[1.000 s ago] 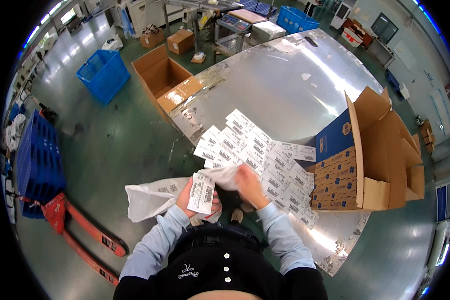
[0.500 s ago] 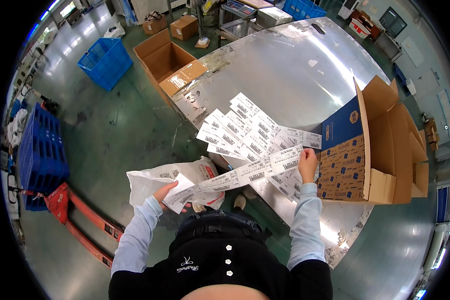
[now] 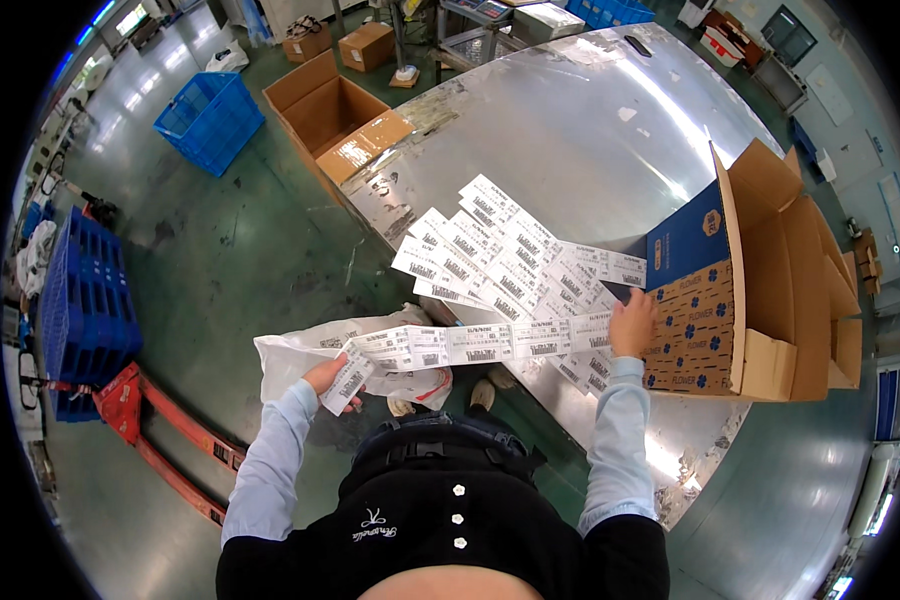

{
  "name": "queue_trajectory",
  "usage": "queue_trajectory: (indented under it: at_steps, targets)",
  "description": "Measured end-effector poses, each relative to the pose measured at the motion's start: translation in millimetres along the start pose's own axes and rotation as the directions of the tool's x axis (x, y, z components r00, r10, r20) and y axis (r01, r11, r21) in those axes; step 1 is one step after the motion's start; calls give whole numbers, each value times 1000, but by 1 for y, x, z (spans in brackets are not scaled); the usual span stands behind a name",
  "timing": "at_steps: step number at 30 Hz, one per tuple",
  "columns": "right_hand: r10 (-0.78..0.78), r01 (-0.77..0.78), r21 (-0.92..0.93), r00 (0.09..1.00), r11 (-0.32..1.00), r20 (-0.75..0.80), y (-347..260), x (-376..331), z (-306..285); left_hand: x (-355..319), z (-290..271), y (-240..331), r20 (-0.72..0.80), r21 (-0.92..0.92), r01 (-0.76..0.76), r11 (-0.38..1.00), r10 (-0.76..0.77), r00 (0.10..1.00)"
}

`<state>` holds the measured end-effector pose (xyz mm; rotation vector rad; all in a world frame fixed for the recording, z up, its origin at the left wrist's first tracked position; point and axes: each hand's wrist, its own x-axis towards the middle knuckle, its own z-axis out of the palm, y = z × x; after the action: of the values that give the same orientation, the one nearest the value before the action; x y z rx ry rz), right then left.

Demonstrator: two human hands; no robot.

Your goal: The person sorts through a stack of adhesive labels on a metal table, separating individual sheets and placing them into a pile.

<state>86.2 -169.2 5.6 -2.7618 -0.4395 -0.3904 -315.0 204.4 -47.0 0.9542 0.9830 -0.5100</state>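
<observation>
A long strip of white barcode labels stretches between my two hands, in front of the metal table's near edge. My left hand is closed on the folded end of the strip, above a white plastic bag. On the right, my right hand grips the other end, close to the patterned side of an open cardboard box. Under and beyond the strip, more label strips lie fanned out and overlapping on the metal table. My right fingertips are partly hidden.
An open brown carton stands at the table's far left edge. Blue crates and a red pallet jack with blue pallets are on the floor to the left. A small dark object lies at the table's far end.
My right hand has moved slightly right and nearer, toward the box. The strip now runs more level, and its end in my left hand has turned to show a printed label.
</observation>
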Motion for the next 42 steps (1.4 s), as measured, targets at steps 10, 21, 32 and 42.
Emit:
queue_trajectory:
  at_steps: [10,21,32,42]
  targets:
    - [-762,280,895,641,348,95,-191,-56,26,-31,36,34,-54,296,-64,953,84,995]
    - [-605,410,515,740,753,295,-165,-97,68,-67,-20,21,-177,242,-64,968,109,978]
    - [-598,515,319,753,796,277,-102,-145,67,-77,-55,26,-290,277,-114,954,197,937]
    - [-570,524,225,738,821,360,-118,-123,69,-97,-60,44,-291,434,-147,889,292,911]
